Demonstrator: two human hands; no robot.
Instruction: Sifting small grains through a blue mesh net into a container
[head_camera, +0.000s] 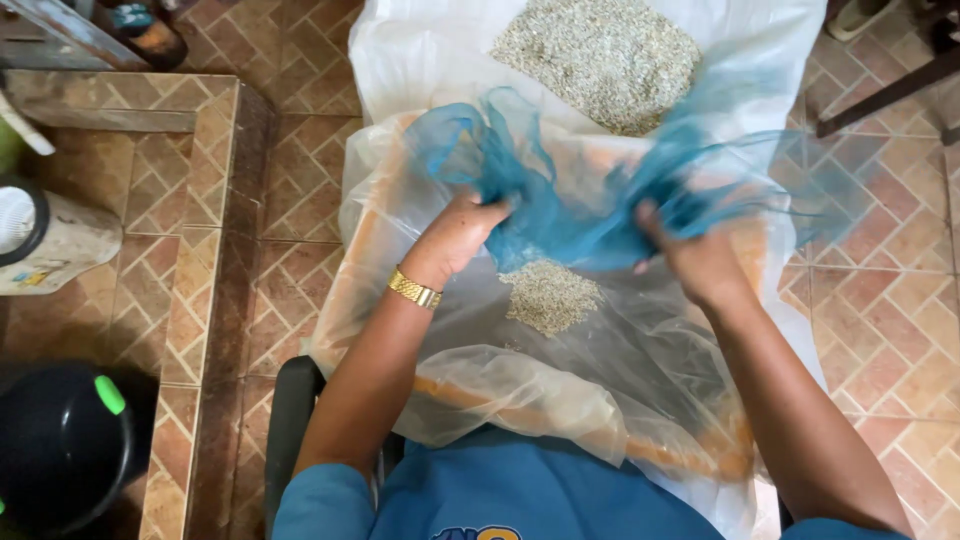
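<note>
nearest the camera a blue shirt (500, 495) and a clear plastic sheet (520, 390) draped over an orange-framed tray (690, 455) on the lap. a small heap of pale grain (550, 295) lies on the sheet, just under the hands. the left hand (460, 235), gold watch (414, 289) at the wrist, has its grip clamped on a bunch of teal mesh cloth (580, 200); the right hand (695, 255) is likewise closed on the other end. judged from this, shaking goes best with the mesh kept low over the sheet, so loose grain drops onto the heap. farther off, a bigger grain pile (600, 60) on white plastic. brick-pattern tiled floor (880, 300); a black bin (60, 445) near left
</note>
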